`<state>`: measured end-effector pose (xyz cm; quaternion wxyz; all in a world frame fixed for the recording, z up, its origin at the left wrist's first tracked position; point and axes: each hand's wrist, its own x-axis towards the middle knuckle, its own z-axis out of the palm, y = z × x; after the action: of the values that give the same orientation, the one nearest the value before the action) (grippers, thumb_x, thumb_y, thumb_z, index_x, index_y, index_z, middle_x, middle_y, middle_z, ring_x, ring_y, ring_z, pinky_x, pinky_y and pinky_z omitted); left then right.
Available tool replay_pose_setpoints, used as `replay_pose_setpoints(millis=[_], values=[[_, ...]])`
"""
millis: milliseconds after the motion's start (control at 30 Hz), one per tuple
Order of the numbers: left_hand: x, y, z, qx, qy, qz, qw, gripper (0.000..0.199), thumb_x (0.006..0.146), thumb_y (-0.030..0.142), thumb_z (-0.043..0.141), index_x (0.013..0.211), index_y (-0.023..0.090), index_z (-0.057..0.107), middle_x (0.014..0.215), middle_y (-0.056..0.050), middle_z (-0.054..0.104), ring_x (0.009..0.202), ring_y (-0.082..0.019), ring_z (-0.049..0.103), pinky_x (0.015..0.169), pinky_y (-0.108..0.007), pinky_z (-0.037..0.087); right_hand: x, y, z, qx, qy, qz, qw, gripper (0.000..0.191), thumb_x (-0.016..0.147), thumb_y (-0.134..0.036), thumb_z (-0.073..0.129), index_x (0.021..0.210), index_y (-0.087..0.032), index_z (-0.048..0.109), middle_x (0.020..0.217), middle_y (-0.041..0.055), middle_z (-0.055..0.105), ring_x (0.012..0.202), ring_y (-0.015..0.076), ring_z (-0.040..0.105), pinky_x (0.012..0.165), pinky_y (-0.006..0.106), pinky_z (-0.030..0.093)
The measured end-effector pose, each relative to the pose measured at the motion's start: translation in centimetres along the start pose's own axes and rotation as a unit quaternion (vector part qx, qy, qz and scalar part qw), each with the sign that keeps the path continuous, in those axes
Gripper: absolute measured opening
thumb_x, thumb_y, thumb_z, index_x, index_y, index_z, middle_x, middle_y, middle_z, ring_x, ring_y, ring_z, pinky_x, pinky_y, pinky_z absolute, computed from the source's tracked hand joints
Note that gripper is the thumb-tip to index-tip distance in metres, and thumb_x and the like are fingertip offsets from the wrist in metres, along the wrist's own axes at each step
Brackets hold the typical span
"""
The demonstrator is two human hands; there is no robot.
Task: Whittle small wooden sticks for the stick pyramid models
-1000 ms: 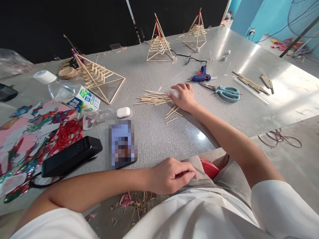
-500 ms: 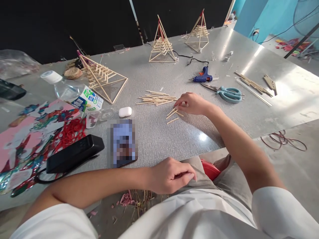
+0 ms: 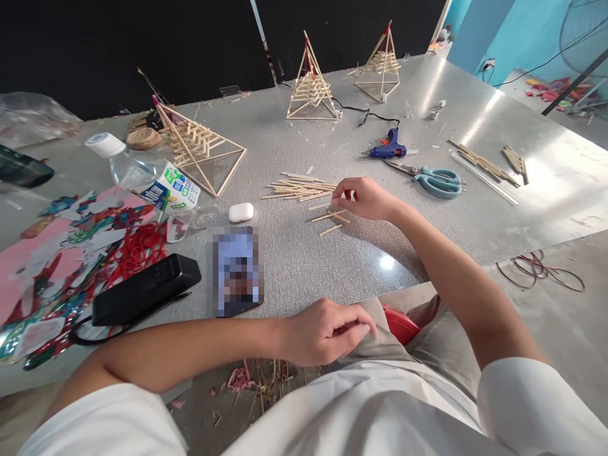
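My right hand (image 3: pixel 357 197) is over the table with thumb and fingertips pinched on a thin wooden stick (image 3: pixel 319 206), which looks slightly blurred. Left of the fingertips is a pile of similar sticks (image 3: pixel 297 187). Just below the hand, a few separate sticks (image 3: pixel 330 230) lie on the tabletop. My left hand (image 3: pixel 327 332) rests by my lap at the table's front edge, its fingers curled together and nothing visible in them.
Stick pyramids (image 3: pixel 311 95) stand at the back and left. A blue glue gun (image 3: pixel 389 145) and scissors (image 3: pixel 439 182) lie to the right. Leftward are a phone (image 3: pixel 239 269), white earbud case (image 3: pixel 240 212), black box-shaped device (image 3: pixel 147 288), plastic bottle (image 3: pixel 135 168) and red cord (image 3: pixel 140 247).
The small sticks under my right hand have shifted, and one now points left from its fingertips. My left hand stays in place by my lap.
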<state>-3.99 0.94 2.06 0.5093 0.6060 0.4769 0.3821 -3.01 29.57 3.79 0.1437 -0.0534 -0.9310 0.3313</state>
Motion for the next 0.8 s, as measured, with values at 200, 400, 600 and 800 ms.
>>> replay_pose_setpoints(millis=[200, 400, 600, 800], values=[[0.9, -0.7, -0.9, -0.334, 0.128, -0.064, 0.932, 0.069, 0.104, 0.077, 0.028, 0.124, 0.017, 0.054, 0.058, 0.008, 0.052, 0.041, -0.011, 0.04, 0.039, -0.021, 0.034, -3.3, -5.5, -2.1, 0.158, 0.021, -0.097, 0.983, 0.032, 0.099, -0.049, 0.069, 0.095, -0.018, 0.075, 0.088, 0.0059, 0.074, 0.076, 0.0156, 0.061, 0.071, 0.03, 0.05], [1.4, -0.4, -1.3, -0.348, 0.089, -0.064, 0.931, 0.068, 0.101, 0.078, 0.044, 0.116, 0.015, 0.062, 0.056, 0.007, 0.053, 0.04, -0.01, 0.044, 0.037, -0.021, 0.034, -12.2, -9.6, -1.8, 0.031, -0.016, -0.205, 0.978, 0.014, 0.106, -0.021, 0.06, 0.111, -0.023, 0.074, 0.102, 0.0084, 0.077, 0.093, 0.0199, 0.07, 0.083, 0.036, 0.057], [0.9, 0.4, -0.5, -0.216, 0.102, -0.076, 0.968, 0.045, 0.107, 0.058, 0.053, 0.117, 0.015, 0.062, 0.065, 0.007, 0.051, 0.049, -0.008, 0.042, 0.045, -0.021, 0.034, -16.8, -8.9, 0.5, -0.106, 0.047, -0.173, 0.978, 0.022, 0.103, -0.019, 0.064, 0.117, -0.033, 0.074, 0.104, 0.0069, 0.08, 0.082, 0.024, 0.071, 0.071, 0.042, 0.056], [0.4, 0.8, -0.9, -0.03, 0.082, -0.047, 0.995, 0.033, 0.11, 0.044, 0.044, 0.103, 0.017, 0.061, 0.057, 0.011, 0.031, 0.051, -0.009, 0.029, 0.051, -0.025, 0.025, -18.0, -8.4, 2.9, -0.035, 0.12, -0.169, 0.978, 0.045, 0.096, -0.013, 0.068, 0.132, -0.04, 0.07, 0.104, 0.004, 0.081, 0.08, 0.024, 0.075, 0.068, 0.042, 0.06]])
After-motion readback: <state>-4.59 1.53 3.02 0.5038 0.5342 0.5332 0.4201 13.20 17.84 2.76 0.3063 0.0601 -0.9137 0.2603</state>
